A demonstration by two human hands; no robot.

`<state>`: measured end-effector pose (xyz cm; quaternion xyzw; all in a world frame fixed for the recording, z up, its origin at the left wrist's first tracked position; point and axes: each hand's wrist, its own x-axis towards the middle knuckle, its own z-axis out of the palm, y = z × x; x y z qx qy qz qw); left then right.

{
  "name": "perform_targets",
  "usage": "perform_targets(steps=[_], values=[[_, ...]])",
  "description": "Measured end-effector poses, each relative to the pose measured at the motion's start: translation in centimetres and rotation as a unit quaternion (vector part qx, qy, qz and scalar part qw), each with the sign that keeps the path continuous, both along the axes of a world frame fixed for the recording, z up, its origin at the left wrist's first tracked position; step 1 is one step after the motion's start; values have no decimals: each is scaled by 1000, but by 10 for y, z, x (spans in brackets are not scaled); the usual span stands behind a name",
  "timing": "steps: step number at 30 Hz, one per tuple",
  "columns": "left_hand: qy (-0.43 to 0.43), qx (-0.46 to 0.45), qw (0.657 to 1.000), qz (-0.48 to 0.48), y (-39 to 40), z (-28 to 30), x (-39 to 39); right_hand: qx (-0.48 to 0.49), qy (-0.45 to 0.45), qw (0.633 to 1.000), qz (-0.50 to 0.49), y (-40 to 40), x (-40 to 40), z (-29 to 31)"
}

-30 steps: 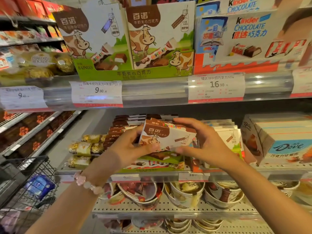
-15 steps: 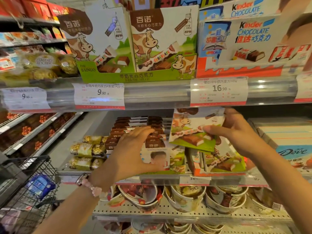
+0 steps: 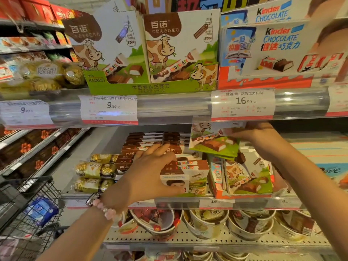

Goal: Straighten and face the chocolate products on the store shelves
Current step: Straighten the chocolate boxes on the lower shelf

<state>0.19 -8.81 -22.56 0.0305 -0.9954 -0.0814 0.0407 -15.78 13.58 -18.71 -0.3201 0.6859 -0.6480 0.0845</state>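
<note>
On the middle shelf (image 3: 250,202) my right hand (image 3: 261,138) grips a flat cow-print chocolate box (image 3: 212,142), tilted, just under the upper shelf's price rail. Below it a matching box (image 3: 248,178) stands face-out in an orange tray. My left hand (image 3: 150,174) lies with fingers spread over a stack of brown and white chocolate boxes (image 3: 186,169), its thumb against a small box with a printed child's picture (image 3: 177,183). More brown boxes (image 3: 145,144) are stacked behind the left hand.
Big cow-print display cartons (image 3: 146,51) and Kinder cartons (image 3: 278,48) fill the upper shelf. Gold-foil chocolate packs (image 3: 94,170) lie left of the stack, Dove boxes (image 3: 327,166) at right, candy tubs (image 3: 207,223) below. A wire cart (image 3: 28,210) stands at lower left.
My right hand lifted the cow-print box out of both hands and up to the right under the rail. My left hand let go and settled on the stacked boxes.
</note>
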Motion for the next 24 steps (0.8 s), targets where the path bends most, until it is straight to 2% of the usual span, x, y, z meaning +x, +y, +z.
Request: perform_targets(steps=[5,9,11,13,15,18,21,24], values=[[6,-16,1000,-4,0,-1,1,36,-37,999,10,-28,-2,-9],[3,-2,1000,-10,-1,1,2,58,-25,998,25,-35,-4,-11],[23,-6,1000,-19,-1,1,3,49,-29,998,21,-34,-6,-11],[63,-49,996,-37,-2,1,4,25,-37,999,10,-33,-10,-10],[67,-60,995,-51,-4,3,3,29,-24,999,-1,-32,-11,-9],[24,-23,998,-58,-8,7,-3,60,3,998,6,-30,-9,-10],[4,-10,998,-58,-9,9,-9,132,84,988,-3,-33,-5,-15],[1,-1,998,-61,-11,8,-9,137,112,984,-2,-41,-2,-20]])
